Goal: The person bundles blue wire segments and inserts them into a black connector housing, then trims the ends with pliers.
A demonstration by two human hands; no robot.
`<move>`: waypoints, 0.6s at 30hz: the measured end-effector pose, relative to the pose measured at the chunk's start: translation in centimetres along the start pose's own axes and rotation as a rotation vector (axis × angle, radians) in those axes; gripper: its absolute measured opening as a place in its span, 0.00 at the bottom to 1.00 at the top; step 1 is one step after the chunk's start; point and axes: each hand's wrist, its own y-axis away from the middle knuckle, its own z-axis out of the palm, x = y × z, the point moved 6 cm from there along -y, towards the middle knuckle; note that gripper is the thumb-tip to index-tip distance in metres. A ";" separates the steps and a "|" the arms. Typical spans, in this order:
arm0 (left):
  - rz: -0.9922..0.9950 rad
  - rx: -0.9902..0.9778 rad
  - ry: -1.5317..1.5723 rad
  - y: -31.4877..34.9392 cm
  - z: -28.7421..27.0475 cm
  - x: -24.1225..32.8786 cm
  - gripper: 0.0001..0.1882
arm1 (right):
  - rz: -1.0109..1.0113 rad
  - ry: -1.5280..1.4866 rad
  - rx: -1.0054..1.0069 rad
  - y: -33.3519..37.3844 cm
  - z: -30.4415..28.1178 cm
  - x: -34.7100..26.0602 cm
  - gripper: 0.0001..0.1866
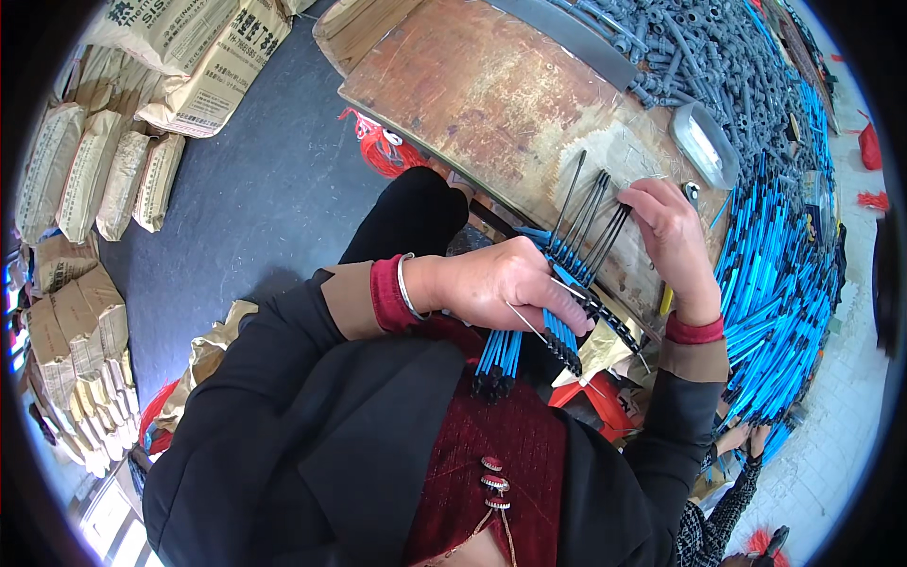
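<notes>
A worn wooden tabletop (491, 85), its brown surface scuffed and patchy, fills the upper middle of the view, above a dark grey floor (255, 189) lined with stacked paper sacks (94, 170). The left hand (501, 283) is clenched around a bundle of blue rods (557, 283), thin straight sticks with blue plastic sleeves, black caps at the near end and bare dark metal pins at the far end. The bundle lies just over the tabletop's near edge, in front of the person's chest; its long axis runs from lower left to upper right, the pins fanning away from the body. The right hand (675, 241) rests with its fingers curled against the tips of the pins, pressing or sorting them, though the exact grip is hard to make out. To the right a large heap of similar blue rods (775, 283) slopes across the tabletop, and behind it lies a pile of grey plastic fittings (699, 47). A shiny metal scoop (704, 142) sits between the hands and the grey pile. Red string (383, 146) hangs at the tabletop's left edge.
</notes>
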 end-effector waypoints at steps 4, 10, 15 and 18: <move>0.009 0.010 0.008 -0.1 -0.1 0.0 0.14 | 0.018 0.228 -0.106 -0.7 0.2 -1.0 0.18; 0.007 -0.005 -0.030 0.0 0.1 0.3 0.14 | 0.047 0.030 -0.183 -0.5 0.7 -0.4 0.21; 0.011 0.001 -0.003 0.3 0.6 -0.1 0.14 | 0.103 -0.046 -0.141 -0.1 0.5 -0.4 0.19; -0.006 0.004 0.044 0.3 0.5 -0.2 0.15 | 0.089 -0.017 -0.103 -0.2 0.6 -0.5 0.18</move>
